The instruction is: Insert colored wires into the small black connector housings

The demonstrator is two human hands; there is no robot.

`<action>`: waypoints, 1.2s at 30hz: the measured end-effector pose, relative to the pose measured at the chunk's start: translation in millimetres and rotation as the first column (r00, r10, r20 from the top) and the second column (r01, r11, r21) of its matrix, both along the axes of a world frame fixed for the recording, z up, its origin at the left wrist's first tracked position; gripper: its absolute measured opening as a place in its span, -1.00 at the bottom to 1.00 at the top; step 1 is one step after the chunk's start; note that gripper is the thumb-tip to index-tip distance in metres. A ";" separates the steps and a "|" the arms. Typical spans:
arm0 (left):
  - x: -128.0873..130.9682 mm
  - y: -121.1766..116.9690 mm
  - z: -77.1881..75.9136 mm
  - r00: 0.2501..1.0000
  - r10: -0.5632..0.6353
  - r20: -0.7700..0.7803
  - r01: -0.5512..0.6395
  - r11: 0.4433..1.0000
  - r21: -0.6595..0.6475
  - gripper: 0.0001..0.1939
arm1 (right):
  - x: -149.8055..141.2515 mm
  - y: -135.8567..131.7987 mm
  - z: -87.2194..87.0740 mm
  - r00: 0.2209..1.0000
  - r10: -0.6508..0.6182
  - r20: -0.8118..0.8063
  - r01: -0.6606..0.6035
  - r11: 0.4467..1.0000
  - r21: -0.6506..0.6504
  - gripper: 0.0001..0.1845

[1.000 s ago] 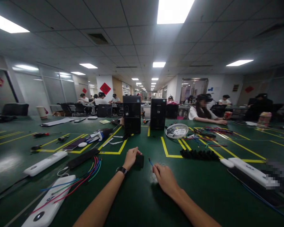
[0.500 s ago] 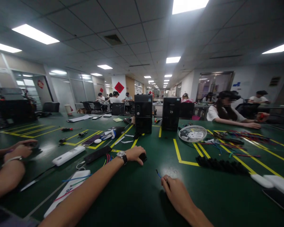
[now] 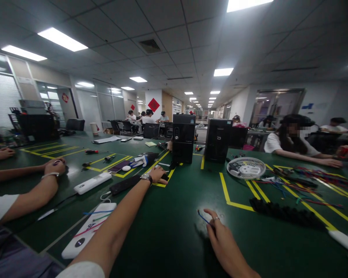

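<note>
My left hand (image 3: 159, 174), below a wristwatch, stretches forward over the table with its thumb and fingers around a small black object (image 3: 166, 177), partly hidden by the hand. It is near the black computer tower (image 3: 183, 139) and the end of a long black bar (image 3: 125, 184). Nearer to me, my right hand (image 3: 220, 233), with a ring on one finger, pinches a thin blue wire (image 3: 203, 217) whose dark tip points away to the left. The green table (image 3: 174, 224) lies beneath both hands.
A second black tower (image 3: 218, 141) and a white round basket (image 3: 246, 168) stand ahead. Right lie a black corrugated strip (image 3: 287, 212) and colored wires. White power strips (image 3: 92, 182) lie left, near another person's hand (image 3: 55, 166). Someone sits at right.
My left hand has moved forward and left with the black object. My right hand has shifted slightly right, still holding the blue wire. The view has turned slightly left.
</note>
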State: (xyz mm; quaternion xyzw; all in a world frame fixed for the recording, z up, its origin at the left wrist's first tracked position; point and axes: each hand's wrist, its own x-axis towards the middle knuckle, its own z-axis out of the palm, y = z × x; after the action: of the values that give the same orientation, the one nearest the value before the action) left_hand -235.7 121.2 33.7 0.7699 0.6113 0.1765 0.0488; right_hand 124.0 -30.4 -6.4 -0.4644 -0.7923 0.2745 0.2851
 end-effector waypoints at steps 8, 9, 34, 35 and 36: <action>-23.7 -15.7 48.7 0.996 -0.070 -0.063 0.074 0.995 0.071 -0.56 | -81.6 26.9 5.3 0.955 0.125 -0.270 -0.199 0.942 -0.268 -0.67; -24.9 -20.4 55.7 0.993 -0.088 -0.076 0.094 0.993 0.076 -0.56 | -103.0 32.8 6.0 0.947 0.107 -0.301 -0.196 0.939 -0.282 -0.67; 239.0 4.7 -6.4 0.876 -0.411 0.252 0.429 0.903 -0.017 -0.27 | 241.6 -42.7 42.7 0.746 -0.511 0.428 0.429 0.859 0.278 -0.74; 262.6 6.5 -10.8 0.869 -0.407 0.280 0.430 0.903 -0.021 -0.28 | 265.1 -48.9 41.2 0.687 -0.555 0.468 0.484 0.831 0.275 -0.74; 284.9 7.9 -15.3 0.861 -0.408 0.303 0.434 0.901 -0.019 -0.30 | 284.2 -55.0 39.4 0.637 -0.581 0.507 0.524 0.809 0.267 -0.75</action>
State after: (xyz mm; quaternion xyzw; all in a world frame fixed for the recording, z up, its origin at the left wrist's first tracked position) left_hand 49.2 129.2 18.4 0.8474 0.4213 0.2464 0.2091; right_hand 408.2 -85.5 32.9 -0.7297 -0.6715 -0.0146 0.1284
